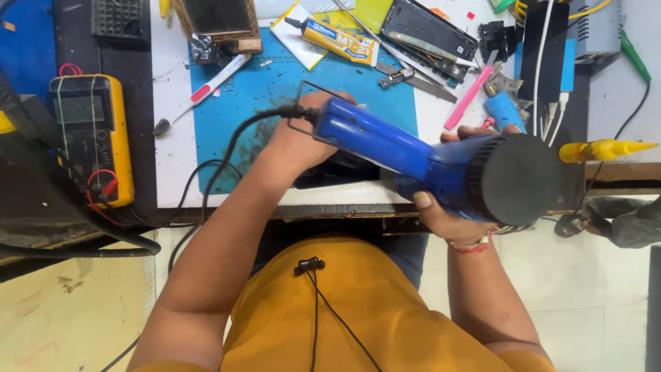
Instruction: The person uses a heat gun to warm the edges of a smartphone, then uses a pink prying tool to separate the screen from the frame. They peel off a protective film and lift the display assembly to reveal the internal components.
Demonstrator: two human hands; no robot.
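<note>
A yellow meter (93, 138) with red leads sits at the left of the white table (172, 158). A blue mat (275, 89) covers the table's middle, with a white-and-red pen (219, 78) at its upper left edge and a yellow glue tube (339, 40) above it. An opened phone (428, 36), tweezers (406, 74) and a pink stick (468, 98) lie further right, near a yellow-tipped bottle (602, 149) at the table's right edge.

A blue heat gun (413, 158) lies across the front of the table, over the mat's lower edge, its black round end (520, 180) toward the camera. A black cord (227, 148) leaves its handle end, beside a thin wire loop.

The left hand (299, 138) wraps the handle end, fingers curled around it. The right hand (447, 207) cups the thick body from below, thumb pressed against the side, fingertips showing over the top.

The gun hides a dark thing beneath it, which cannot be made out. The gun's nozzle is out of sight.
</note>
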